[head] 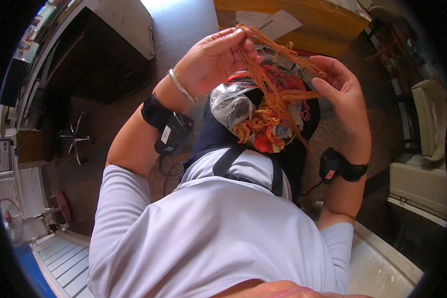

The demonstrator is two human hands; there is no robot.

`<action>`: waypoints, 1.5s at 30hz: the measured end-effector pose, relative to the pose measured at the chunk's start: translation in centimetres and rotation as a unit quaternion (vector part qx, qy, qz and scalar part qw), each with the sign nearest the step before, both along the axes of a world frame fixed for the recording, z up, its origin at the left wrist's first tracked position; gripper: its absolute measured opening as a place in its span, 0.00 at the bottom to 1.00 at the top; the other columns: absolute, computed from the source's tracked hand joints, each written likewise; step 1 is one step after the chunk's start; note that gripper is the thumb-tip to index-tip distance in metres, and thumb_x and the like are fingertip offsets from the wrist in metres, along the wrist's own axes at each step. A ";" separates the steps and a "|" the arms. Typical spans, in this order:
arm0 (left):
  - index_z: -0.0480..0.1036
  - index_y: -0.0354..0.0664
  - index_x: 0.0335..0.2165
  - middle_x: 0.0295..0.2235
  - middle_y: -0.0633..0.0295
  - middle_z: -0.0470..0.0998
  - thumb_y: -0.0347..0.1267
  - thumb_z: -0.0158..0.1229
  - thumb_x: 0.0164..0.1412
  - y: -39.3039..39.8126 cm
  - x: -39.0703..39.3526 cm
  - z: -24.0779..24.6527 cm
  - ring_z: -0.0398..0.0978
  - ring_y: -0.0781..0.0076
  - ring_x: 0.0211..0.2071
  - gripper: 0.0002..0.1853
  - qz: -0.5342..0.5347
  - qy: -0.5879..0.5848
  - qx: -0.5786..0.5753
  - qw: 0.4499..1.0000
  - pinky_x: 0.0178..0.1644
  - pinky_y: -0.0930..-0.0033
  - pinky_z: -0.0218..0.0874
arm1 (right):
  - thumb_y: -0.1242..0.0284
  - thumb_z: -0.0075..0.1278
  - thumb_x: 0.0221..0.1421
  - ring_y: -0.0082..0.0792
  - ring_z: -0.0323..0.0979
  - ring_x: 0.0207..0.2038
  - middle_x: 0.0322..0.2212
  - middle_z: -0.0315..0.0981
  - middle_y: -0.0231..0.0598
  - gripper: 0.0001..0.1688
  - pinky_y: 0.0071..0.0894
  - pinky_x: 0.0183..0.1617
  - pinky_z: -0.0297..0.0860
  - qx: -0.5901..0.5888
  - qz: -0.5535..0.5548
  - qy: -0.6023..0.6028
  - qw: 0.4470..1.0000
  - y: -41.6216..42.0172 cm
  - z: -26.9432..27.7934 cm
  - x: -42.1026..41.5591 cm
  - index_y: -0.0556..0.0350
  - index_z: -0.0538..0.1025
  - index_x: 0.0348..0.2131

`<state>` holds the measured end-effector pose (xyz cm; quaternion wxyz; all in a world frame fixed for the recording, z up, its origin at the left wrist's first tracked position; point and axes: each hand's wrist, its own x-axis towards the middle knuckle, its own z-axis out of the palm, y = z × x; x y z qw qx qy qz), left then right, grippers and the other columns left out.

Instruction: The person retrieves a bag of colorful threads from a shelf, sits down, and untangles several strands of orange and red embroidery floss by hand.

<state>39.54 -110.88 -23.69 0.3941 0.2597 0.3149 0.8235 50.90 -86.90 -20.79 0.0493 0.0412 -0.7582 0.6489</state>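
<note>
A tangled skein of orange-brown yarn (279, 98) is stretched between my two hands. My left hand (219, 56), with a metal bangle on its wrist, pinches the upper end between thumb and fingers. On the other side, my right hand (339, 82) holds more strands, with the thumb and fingers around them. Loose ends hang down from the skein. Below it, on my lap, lies a clear plastic bag (231, 106) with red, orange and yellow yarn (266, 115). Part of the bag's contents is hidden behind the strands.
A yellow-brown box or cabinet (320, 29) with a sheet of paper (287, 25) stands ahead. Desk-like furniture (134, 26) and a chair base (75, 137) are on the left. A cushioned seat (430, 119) stands on the right. Cables hang from the black bands on both forearms.
</note>
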 end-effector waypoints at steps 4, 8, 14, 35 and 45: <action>0.63 0.42 0.41 0.35 0.67 0.70 0.33 0.36 0.62 -0.2 -0.8 0.1 0.69 0.76 0.37 0.12 0.013 -0.014 0.051 0.999 0.50 0.67 0.58 | 0.73 0.52 0.46 0.29 0.66 0.43 0.40 0.67 0.39 0.23 0.27 0.46 0.63 -0.079 -0.005 -0.009 0.997 -0.2 -2.3 -0.6 0.60 0.67 0.44; 0.57 0.40 0.48 0.45 0.65 0.66 0.33 0.38 0.61 -1.3 -1.1 0.4 0.68 0.78 0.37 0.17 -0.007 -0.042 0.116 0.992 0.47 0.72 0.59 | 0.72 0.51 0.48 0.28 0.65 0.44 0.41 0.66 0.38 0.25 0.26 0.48 0.61 -0.055 -0.002 -0.027 0.998 -2.0 -4.3 -0.8 0.59 0.65 0.46; 0.52 0.38 0.53 0.53 0.55 0.55 0.30 0.39 0.59 -4.5 -2.2 0.8 0.66 0.75 0.41 0.23 0.032 0.002 0.129 0.991 0.49 0.72 0.58 | 0.70 0.51 0.49 0.21 0.68 0.29 0.27 0.71 0.32 0.13 0.21 0.34 0.65 0.008 0.104 -0.185 0.977 -3.3 -6.9 0.5 0.59 0.73 0.34; 0.53 0.37 0.52 0.54 0.48 0.53 0.32 0.42 0.51 -6.7 -1.2 1.3 0.53 0.60 0.54 0.29 0.294 0.167 -0.131 0.932 0.58 0.58 0.42 | 0.71 0.48 0.51 0.14 0.61 0.20 0.21 0.71 0.30 0.08 0.12 0.22 0.56 -0.188 -0.073 -0.102 0.974 -4.3 -10.4 0.2 0.58 0.73 0.30; 0.73 0.37 0.21 0.15 0.66 0.71 0.48 0.46 0.56 -9.0 -3.5 -5.6 0.66 0.82 0.14 0.24 0.220 0.223 -0.621 0.719 0.16 0.81 0.56 | 0.60 0.35 0.58 0.16 0.67 0.24 0.26 0.73 0.38 0.19 0.11 0.22 0.59 -0.307 -0.061 -0.201 0.928 -4.1 -9.0 1.1 0.56 0.69 0.36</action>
